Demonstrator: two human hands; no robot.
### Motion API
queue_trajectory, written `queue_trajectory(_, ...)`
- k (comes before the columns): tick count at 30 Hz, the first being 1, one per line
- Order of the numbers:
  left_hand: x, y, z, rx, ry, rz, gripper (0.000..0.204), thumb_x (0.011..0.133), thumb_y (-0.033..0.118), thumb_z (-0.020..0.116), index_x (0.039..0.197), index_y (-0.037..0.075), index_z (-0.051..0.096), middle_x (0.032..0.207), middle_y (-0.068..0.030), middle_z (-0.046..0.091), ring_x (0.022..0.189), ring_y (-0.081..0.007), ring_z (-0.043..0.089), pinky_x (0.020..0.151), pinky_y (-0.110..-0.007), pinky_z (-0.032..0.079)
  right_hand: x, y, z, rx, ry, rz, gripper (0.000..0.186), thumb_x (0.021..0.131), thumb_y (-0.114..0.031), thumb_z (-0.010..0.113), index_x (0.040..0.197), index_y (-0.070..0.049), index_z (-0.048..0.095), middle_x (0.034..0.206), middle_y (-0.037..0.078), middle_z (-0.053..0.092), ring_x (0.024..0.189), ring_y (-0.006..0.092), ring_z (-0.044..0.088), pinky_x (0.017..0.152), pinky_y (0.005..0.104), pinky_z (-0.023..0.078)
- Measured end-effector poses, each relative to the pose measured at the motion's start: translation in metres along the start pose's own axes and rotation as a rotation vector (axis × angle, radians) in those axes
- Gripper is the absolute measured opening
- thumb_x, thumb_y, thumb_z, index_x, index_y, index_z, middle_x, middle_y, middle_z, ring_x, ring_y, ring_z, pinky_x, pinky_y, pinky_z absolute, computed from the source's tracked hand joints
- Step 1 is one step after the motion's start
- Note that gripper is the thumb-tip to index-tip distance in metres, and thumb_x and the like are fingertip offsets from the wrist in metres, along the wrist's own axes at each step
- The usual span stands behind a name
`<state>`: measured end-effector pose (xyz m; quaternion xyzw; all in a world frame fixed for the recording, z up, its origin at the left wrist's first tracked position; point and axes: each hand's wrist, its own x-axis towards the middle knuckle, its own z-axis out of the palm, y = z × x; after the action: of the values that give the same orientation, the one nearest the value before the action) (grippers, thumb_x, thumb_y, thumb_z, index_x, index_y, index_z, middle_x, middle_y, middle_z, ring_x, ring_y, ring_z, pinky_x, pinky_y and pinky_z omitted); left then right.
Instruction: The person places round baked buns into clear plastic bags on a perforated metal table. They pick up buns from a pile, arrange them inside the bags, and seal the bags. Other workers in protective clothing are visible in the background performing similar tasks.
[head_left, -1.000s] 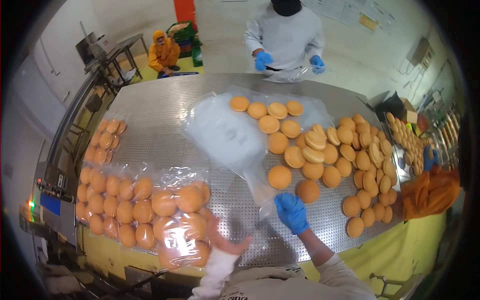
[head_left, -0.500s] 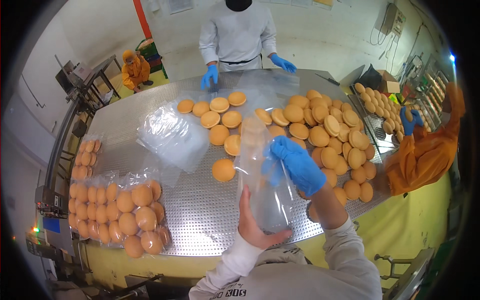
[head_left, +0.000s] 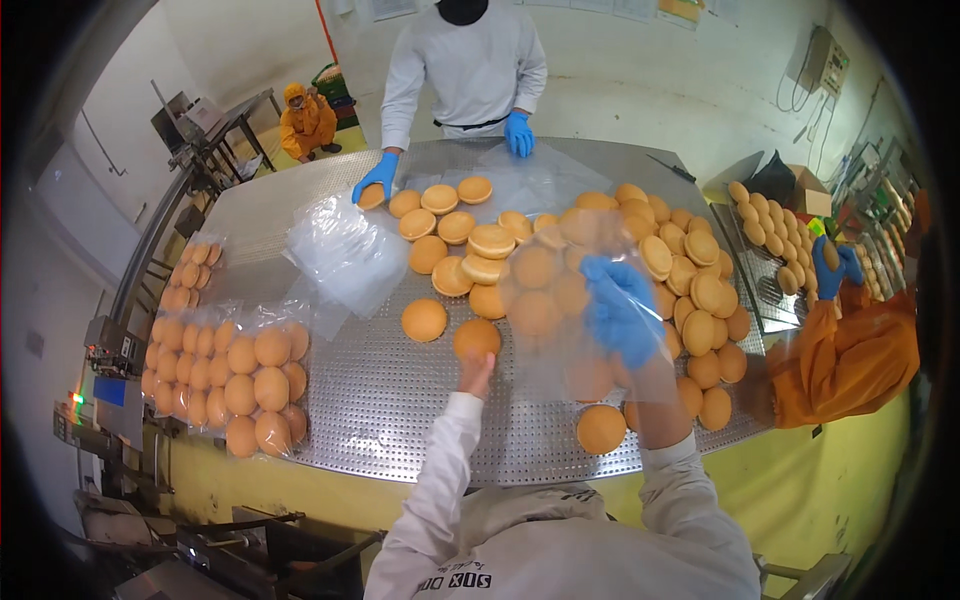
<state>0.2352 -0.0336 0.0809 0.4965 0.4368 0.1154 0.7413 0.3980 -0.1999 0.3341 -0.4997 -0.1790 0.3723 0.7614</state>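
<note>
My bare left hand (head_left: 477, 374) grips a round golden bun (head_left: 476, 339) near the middle of the perforated metal table (head_left: 390, 425); the bun hides most of its fingers. My blue-gloved right hand (head_left: 622, 310) holds a clear plastic bag (head_left: 545, 365), spread out over the loose buns. The glove shows partly through the film, so I cannot tell whether it is inside the bag. Just left of the held bun lies another bun (head_left: 424, 320), and one more bun (head_left: 601, 429) rests below the bag, near the table's front edge.
Bagged buns (head_left: 225, 370) stand at the left. A stack of empty clear bags (head_left: 345, 255) lies left of centre, and a heap of loose buns (head_left: 705, 290) covers the right. Across the table a co-worker's gloved hand (head_left: 376, 178) touches a bun. An orange-clad person (head_left: 840, 350) works beside a rack at the right.
My left hand has left the bag and now holds a bun. My right hand has moved slightly right with the bag. The co-worker's hand has reached left to a bun.
</note>
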Motion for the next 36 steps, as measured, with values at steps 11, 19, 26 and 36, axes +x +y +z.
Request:
queue_trajectory(11, 0.029, -0.077, 0.081, -0.649, -0.441, -0.013, 0.025, 0.085, 0.022, 0.066, 0.102, 0.006, 0.06, 0.095, -0.006, 0.063, 0.079, -0.0164, 0.06, 0.074, -0.032, 0.05, -0.065, -0.005, -0.114, 0.075, 0.414, -0.302, 0.014, 0.091, -0.021, 0.05, 0.089, -0.008, 0.054, 0.056, -0.006, 0.04, 0.04, 0.0023, 0.035, 0.036, 0.017, 0.029)
queue_trajectory(19, 0.021, 0.008, -0.014, 0.072, -0.095, 0.571, 0.023, 0.085, 0.025, 0.065, 0.09, 0.003, 0.061, 0.08, -0.0054, 0.065, 0.071, -0.0136, 0.058, 0.068, -0.026, 0.046, -0.089, 0.057, -0.17, 0.032, 0.312, 0.224, 0.016, 0.087, -0.021, 0.058, 0.089, -0.005, 0.058, 0.063, -0.003, 0.048, 0.046, 0.0102, 0.044, 0.044, 0.0219, 0.038)
queue_trajectory(26, -0.031, 0.079, -0.092, 0.836, 0.963, 1.076, 0.048, 0.08, 0.027, 0.064, 0.113, -0.003, 0.046, 0.109, -0.0241, 0.048, 0.1, -0.0392, 0.046, 0.088, -0.048, 0.036, -0.077, 0.262, -0.077, 0.38, 0.037, 0.591, 0.022, 0.09, -0.028, 0.052, 0.1, -0.008, 0.055, 0.087, 0.007, 0.058, 0.081, 0.0198, 0.058, 0.076, 0.0412, 0.049)
queue_trajectory(36, -0.157, -0.113, -0.046, 1.211, 0.171, 0.793, 0.095, 0.055, 0.054, 0.078, 0.122, -0.003, 0.042, 0.123, -0.0277, 0.042, 0.111, -0.0428, 0.041, 0.093, -0.052, 0.034, -0.065, 0.144, -0.106, -1.29, 0.654, 0.073, 0.046, 0.081, -0.044, 0.057, 0.11, -0.008, 0.056, 0.098, 0.017, 0.062, 0.095, 0.035, 0.058, 0.085, 0.0476, 0.042)
